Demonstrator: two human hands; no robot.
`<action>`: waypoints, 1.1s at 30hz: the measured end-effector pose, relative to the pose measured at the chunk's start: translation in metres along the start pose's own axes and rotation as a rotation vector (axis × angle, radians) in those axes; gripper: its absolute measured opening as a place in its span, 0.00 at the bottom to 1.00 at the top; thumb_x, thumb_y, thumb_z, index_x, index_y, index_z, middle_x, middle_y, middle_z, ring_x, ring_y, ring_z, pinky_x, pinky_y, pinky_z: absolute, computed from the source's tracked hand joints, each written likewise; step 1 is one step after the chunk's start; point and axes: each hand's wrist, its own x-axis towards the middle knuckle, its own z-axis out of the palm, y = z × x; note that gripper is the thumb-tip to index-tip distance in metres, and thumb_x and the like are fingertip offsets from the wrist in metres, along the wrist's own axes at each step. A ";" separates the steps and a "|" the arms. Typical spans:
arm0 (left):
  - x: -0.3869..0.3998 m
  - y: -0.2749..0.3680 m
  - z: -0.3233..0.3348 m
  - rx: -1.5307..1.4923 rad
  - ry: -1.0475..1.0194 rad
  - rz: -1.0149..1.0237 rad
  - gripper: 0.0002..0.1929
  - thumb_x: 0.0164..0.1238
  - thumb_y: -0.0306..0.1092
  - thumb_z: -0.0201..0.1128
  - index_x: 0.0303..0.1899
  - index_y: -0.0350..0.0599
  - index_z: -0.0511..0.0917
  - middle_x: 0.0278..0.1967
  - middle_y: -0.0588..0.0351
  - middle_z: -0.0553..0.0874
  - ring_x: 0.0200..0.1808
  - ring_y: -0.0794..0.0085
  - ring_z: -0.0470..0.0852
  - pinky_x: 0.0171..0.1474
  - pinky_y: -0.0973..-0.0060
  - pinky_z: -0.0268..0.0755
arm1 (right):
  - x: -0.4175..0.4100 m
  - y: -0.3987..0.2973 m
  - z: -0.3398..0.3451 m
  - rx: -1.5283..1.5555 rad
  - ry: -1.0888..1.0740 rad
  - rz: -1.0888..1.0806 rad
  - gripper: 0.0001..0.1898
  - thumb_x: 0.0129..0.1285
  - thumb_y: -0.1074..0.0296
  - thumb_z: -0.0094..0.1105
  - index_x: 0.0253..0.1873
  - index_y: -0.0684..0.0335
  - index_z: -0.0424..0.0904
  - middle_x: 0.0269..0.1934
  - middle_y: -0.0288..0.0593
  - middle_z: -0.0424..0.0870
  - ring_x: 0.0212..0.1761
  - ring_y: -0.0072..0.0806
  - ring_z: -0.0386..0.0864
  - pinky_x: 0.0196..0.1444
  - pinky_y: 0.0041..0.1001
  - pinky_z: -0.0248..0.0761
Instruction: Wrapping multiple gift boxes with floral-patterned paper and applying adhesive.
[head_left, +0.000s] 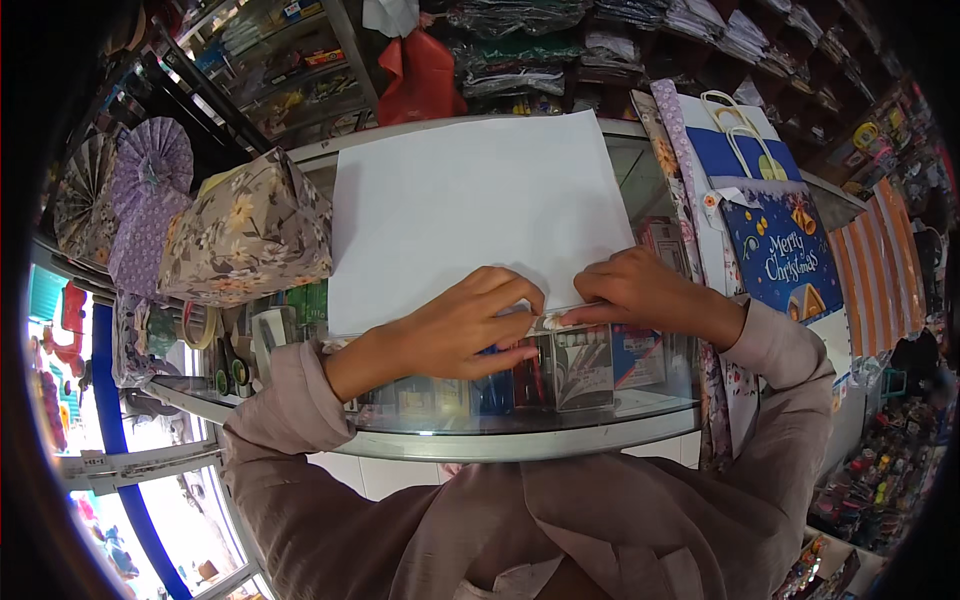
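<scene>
A large white sheet of paper (472, 217) lies on the glass display counter (450, 446), with a narrow floral-printed strip showing at its near edge. My left hand (480, 322) rests on that near edge with its fingers bent and thumb spread. Close by on the right, my right hand (626, 289) has its fingers curled at the edge, the thumb against the floral strip. Both hands touch the sheet's edge, and the fingertips are partly hidden, so a pinch on the paper cannot be confirmed.
A floral-wrapped box (247, 229) and purple paper fan (154, 161) stand left. Scissors (231, 364) and a tape roll (200, 324) lie near the left front. Wrapping-paper rolls (679, 150) and a blue Christmas gift bag (784, 247) lie right. Boxed goods show under the glass.
</scene>
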 end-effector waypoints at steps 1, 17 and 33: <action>0.000 0.001 0.001 -0.003 0.004 0.009 0.11 0.66 0.38 0.63 0.40 0.38 0.81 0.53 0.53 0.76 0.54 0.59 0.72 0.60 0.63 0.63 | -0.002 0.000 0.002 -0.041 0.041 -0.021 0.24 0.66 0.42 0.53 0.27 0.59 0.74 0.20 0.41 0.76 0.23 0.40 0.78 0.29 0.36 0.70; 0.001 -0.005 0.005 0.009 0.050 0.119 0.17 0.62 0.29 0.61 0.53 0.38 0.80 0.60 0.52 0.78 0.63 0.55 0.72 0.64 0.61 0.65 | -0.008 0.006 -0.009 0.249 0.043 0.045 0.20 0.66 0.49 0.58 0.26 0.58 0.75 0.20 0.41 0.76 0.23 0.39 0.75 0.30 0.37 0.65; 0.001 -0.006 0.007 0.017 0.041 0.102 0.17 0.65 0.30 0.60 0.55 0.39 0.81 0.60 0.56 0.80 0.59 0.64 0.76 0.60 0.65 0.68 | -0.006 0.012 -0.010 0.254 0.024 -0.067 0.16 0.60 0.60 0.68 0.25 0.62 0.74 0.21 0.38 0.72 0.21 0.35 0.71 0.28 0.33 0.63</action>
